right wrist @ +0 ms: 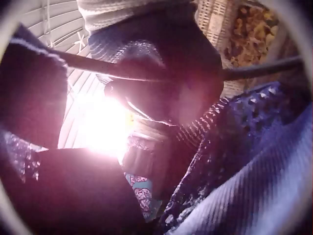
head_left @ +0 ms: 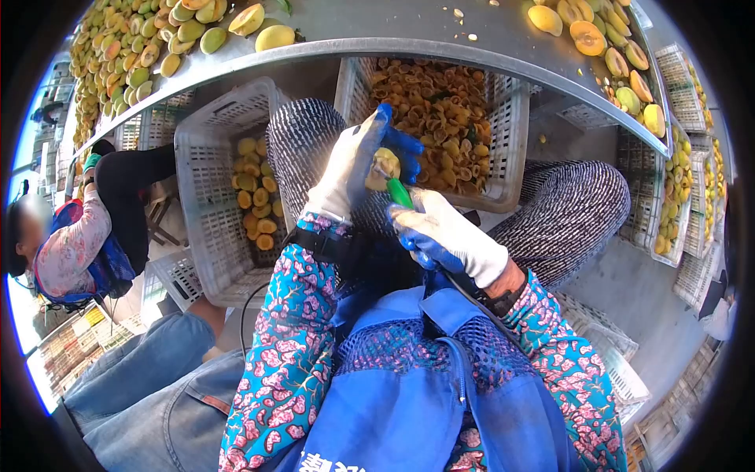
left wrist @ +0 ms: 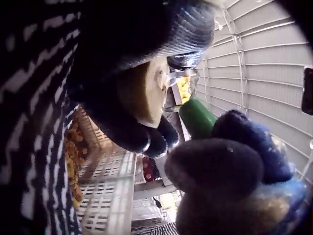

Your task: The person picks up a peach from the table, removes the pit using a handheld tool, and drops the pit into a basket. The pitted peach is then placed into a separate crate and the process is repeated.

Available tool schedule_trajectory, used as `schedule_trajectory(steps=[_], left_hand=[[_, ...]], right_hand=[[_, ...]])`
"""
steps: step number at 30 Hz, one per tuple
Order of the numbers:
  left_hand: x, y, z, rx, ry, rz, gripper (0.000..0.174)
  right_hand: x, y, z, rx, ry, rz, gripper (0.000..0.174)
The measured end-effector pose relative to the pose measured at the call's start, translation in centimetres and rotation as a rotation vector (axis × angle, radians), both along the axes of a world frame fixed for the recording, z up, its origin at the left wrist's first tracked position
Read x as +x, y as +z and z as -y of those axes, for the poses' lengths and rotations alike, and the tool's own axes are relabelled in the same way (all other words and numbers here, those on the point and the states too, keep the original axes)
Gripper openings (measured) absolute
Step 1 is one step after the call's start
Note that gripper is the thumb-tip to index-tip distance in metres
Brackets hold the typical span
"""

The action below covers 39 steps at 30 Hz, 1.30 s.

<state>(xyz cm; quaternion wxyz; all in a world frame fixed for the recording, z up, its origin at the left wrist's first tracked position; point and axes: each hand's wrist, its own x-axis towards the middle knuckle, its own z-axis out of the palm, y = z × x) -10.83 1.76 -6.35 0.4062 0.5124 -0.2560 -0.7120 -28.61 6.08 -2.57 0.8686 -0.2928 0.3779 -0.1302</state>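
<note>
My left hand (head_left: pixel 351 164), in a white glove with blue-coated fingers, holds a halved yellow-green fruit (head_left: pixel 384 167) above my lap. In the left wrist view the fruit half (left wrist: pixel 155 93) sits between thumb and fingers, its cut face turned to the tool. My right hand (head_left: pixel 456 238), gloved the same way, grips the green handle of a small pitting tool (head_left: pixel 399 193). The tool's metal end (left wrist: pixel 182 76) is right at the cut face; its exact shape is blurred. Glare and dark cloth fill much of the right wrist view, where the tool is hidden.
A crate (head_left: pixel 513 149) of hollowed fruit pieces stands between my knees. Left of it is a crate (head_left: pixel 197 181) with fruit halves. A metal-edged table (head_left: pixel 440 49) bearing fruit runs across the front. Another person (head_left: pixel 75 244) sits at left; stacked crates (head_left: pixel 692 189) stand at right.
</note>
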Motion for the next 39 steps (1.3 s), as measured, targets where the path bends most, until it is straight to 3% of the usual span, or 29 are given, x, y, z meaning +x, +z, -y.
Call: schedule_trajectory(steps=[2,5,6,9,11,13,14,18,21,23,25,27,29,34,37,39], left_hand=[[-0.7,-0.3,0.4,-0.005,0.131,-0.016,0.063],[-1.2,-0.2,0.5,-0.055,0.326,-0.334,0.061],[-1.4,0.2,0.3,-0.117,0.355,-0.288,0.06],[-0.7,0.3,0.3,-0.002,0.236,-0.142,0.06],[-0.4,0.1,0.4,0.03,0.107,-0.105,0.06],[-0.1,0.0,1.0,0.052,-0.021,-0.067,0.06],[0.1,-0.5,1.3,0.153,-0.006,-0.207,0.06],[-1.9,1.5,0.9,0.065,0.382,-0.342,0.056],[-1.6,1.1,-0.2,-0.038,0.364,-0.091,0.05],[-1.1,0.2,-0.4,-0.016,0.254,-0.093,0.045],[-1.0,1.4,0.3,0.016,0.136,-0.128,0.044],[-1.0,2.0,0.7,0.003,0.039,-0.006,0.049],[-0.9,1.5,0.9,-0.013,-0.006,0.014,0.049],[-1.6,0.1,0.4,0.001,0.349,-0.249,0.058],[-0.9,0.3,0.2,0.11,0.173,-0.141,0.059],[-0.9,1.1,0.5,0.092,0.114,-0.108,0.058]], right_hand=[[0.2,-1.1,0.6,0.028,0.006,0.015,0.014],[0.1,-1.8,1.2,0.033,-0.05,0.043,0.02],[0.3,-1.2,1.3,0.068,-0.048,0.049,0.013],[0.4,-1.3,0.9,-0.303,0.201,-0.182,0.012],[0.2,-2.0,0.7,-0.213,0.197,-0.134,0.011],[0.3,-1.4,0.6,-0.026,0.054,0.001,0.012],[0.3,-1.0,1.1,0.037,0.026,0.027,0.011],[0.5,-0.1,1.3,0.218,-0.09,0.114,0.013],[0.6,-1.2,0.8,0.111,-0.042,0.11,0.016],[0.5,-1.6,0.4,-0.018,0.055,0.02,0.017],[0.1,-0.5,0.8,0.158,-0.021,0.106,0.016],[-0.4,-0.2,1.0,0.422,-0.082,0.296,0.015],[-0.1,-0.5,1.0,0.384,-0.086,0.239,0.014],[0.7,-0.5,0.7,0.236,-0.097,0.099,0.016],[0.7,-0.6,0.4,-0.149,0.069,-0.057,0.015],[0.2,0.4,1.2,0.117,0.043,0.005,0.016]])
